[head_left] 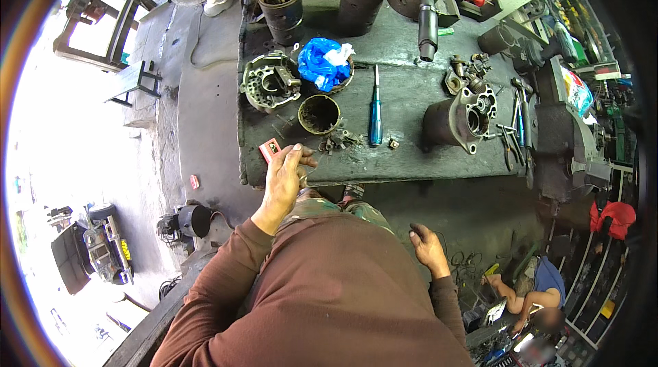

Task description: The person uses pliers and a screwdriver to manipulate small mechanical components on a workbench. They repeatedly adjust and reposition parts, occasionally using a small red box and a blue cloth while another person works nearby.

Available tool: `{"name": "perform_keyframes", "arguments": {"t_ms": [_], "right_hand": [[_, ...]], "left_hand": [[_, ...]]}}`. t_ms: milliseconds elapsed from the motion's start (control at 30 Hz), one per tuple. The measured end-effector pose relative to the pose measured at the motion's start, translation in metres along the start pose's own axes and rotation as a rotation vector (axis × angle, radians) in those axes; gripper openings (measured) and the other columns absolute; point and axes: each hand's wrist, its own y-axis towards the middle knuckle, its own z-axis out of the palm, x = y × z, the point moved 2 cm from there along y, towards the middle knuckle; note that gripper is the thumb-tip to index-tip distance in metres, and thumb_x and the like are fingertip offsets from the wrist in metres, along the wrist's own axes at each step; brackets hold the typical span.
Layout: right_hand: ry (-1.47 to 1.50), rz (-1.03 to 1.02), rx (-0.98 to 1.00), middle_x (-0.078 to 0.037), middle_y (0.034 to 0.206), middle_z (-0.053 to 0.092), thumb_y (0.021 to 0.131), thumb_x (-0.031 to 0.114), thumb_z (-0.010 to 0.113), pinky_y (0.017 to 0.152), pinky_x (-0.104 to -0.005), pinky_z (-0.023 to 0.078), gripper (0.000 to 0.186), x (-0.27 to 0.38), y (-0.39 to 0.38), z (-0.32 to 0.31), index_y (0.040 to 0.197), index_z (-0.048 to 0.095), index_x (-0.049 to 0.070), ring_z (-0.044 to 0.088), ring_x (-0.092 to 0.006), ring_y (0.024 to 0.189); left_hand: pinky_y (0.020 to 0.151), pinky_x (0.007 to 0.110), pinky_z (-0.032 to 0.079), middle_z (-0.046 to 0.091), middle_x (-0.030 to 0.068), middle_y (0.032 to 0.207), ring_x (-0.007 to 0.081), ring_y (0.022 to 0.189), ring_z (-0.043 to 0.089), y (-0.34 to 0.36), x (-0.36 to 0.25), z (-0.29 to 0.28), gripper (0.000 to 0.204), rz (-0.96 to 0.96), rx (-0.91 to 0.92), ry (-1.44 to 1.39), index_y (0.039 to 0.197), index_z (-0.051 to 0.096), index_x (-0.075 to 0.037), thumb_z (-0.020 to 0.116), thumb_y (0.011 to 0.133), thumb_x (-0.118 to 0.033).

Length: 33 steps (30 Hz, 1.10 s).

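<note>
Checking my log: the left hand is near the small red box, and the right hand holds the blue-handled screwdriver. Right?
No: the head view shows the blue-handled screwdriver lying on the bench, away from the right hand. The rest stands.

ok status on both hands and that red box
Left hand by red box, contact unclear. Right hand off the bench. Metal bits near left hand.
</note>
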Motion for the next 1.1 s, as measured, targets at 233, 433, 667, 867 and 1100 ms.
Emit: {"name": "perform_keyframes", "arguments": {"t_ms": [233,433,667,867,1100], "right_hand": [[-0.017,-0.259,0.006,-0.025,0.123,0.075,0.103,0.02,0.066,0.098,-0.046,0.058,0.037,0.077,0.046,-0.01,0.132,0.068,-0.003,0.074,-0.041,0.113],[-0.156,-0.37,0.056,-0.023,0.12,0.075,0.102,0.02,0.068,0.096,-0.0461,0.058,0.037,0.104,0.07,-0.003,0.133,0.068,-0.001,0.073,-0.0387,0.112],[-0.303,-0.251,0.123,-0.024,0.125,0.074,0.1,0.027,0.069,0.098,-0.049,0.056,0.043,0.044,0.057,0.008,0.134,0.069,0.0,0.071,-0.042,0.116],[-0.316,-0.024,0.289,-0.027,0.129,0.074,0.1,0.03,0.067,0.103,-0.0474,0.055,0.049,-0.007,0.06,0.015,0.138,0.069,-0.001,0.07,-0.0435,0.121],[-0.369,0.098,0.276,-0.027,0.131,0.074,0.101,0.031,0.066,0.107,-0.0464,0.054,0.049,-0.026,0.076,0.013,0.137,0.069,-0.002,0.07,-0.0427,0.125]], "left_hand": [[0.074,0.028,0.053,0.072,0.0109,0.112,0.0121,0.083,0.064,-0.005,-0.022,0.045,0.03,-0.149,0.287,-0.196,0.128,0.064,0.002,0.064,0.106,-0.018],[0.086,0.033,0.058,0.069,0.015,0.134,0.0174,0.104,0.073,0.017,-0.043,0.087,0.052,0.207,0.409,0.184,0.149,0.054,0.006,0.068,0.101,-0.008],[0.083,0.054,0.06,0.077,0.0238,0.098,0.0438,0.094,0.076,-0.083,0.053,-0.096,0.036,-0.15,0.481,1.726,0.096,0.079,-0.002,0.06,0.098,-0.032],[0.08,0.045,0.055,0.072,0.0312,0.096,0.0334,0.087,0.073,-0.117,0.138,-0.126,0.029,-0.2,0.091,0.847,0.106,0.074,0.003,0.06,0.105,-0.023],[0.1,0.042,0.052,0.074,0.024,0.123,0.0274,0.115,0.071,-0.134,0.161,-0.114,0.034,0.06,-0.014,0.467,0.126,0.071,0.002,0.063,0.102,-0.021]]}}
